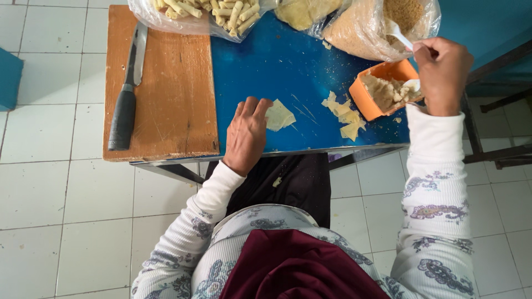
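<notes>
My left hand [247, 133] lies flat on the blue tabletop [288, 61], its fingertips resting on a thin pale dough sheet [280, 115]. My right hand [442, 73] grips a white spoon [403, 39] whose bowl dips into an orange square container [363, 101] full of pale filling [387, 91]. A small pile of torn dough sheets [346, 115] lies just left of the container.
A wooden cutting board [166, 94] with a black-handled knife [126, 94] covers the table's left part. Clear bags of rolled pastries [213, 12], dough [303, 11] and crumbs [366, 25] line the far edge. White tiled floor surrounds the table; dark chair legs [499, 155] stand at right.
</notes>
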The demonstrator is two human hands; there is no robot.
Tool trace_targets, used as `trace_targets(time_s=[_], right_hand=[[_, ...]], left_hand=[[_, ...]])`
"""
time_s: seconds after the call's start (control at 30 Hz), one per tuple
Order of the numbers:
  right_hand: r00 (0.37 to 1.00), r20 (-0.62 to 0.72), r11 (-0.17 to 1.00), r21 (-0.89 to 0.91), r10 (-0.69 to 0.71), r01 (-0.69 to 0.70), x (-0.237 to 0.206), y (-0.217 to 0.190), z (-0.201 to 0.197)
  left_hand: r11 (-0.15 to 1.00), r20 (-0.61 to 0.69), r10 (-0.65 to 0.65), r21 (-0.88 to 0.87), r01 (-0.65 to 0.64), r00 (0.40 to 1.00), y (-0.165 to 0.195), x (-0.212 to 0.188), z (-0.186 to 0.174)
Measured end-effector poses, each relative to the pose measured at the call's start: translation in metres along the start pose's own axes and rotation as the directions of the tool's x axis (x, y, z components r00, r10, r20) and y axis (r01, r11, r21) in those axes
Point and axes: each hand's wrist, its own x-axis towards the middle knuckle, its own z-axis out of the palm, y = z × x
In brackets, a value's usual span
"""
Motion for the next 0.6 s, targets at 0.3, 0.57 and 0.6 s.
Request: trace_targets(time_s=[0.3, 0.57, 0.6], right_hand=[[1.000, 0.008, 0.965, 0.262, 0.016, -0.018, -0.021, -0.021, -0.021], [0.964, 0.245, 0.915, 0.403, -0.101, -0.006, -0.082, -0.077, 0.013], [0.951, 0.303, 0.926, 0.373, -0.057, -0.064, -0.090, -0.083, 0.021]], left_hand=[[0.982, -0.059, -0.053, -0.187, 0.041, 0.997, -0.001, -0.006, 0.001], [0.960, -0.120, -0.099, -0.274, 0.063, 0.988, 0.000, -0.008, 0.005], [0.956, -0.142, -0.091, -0.288, 0.046, 0.986, 0.000, -0.008, 0.006]])
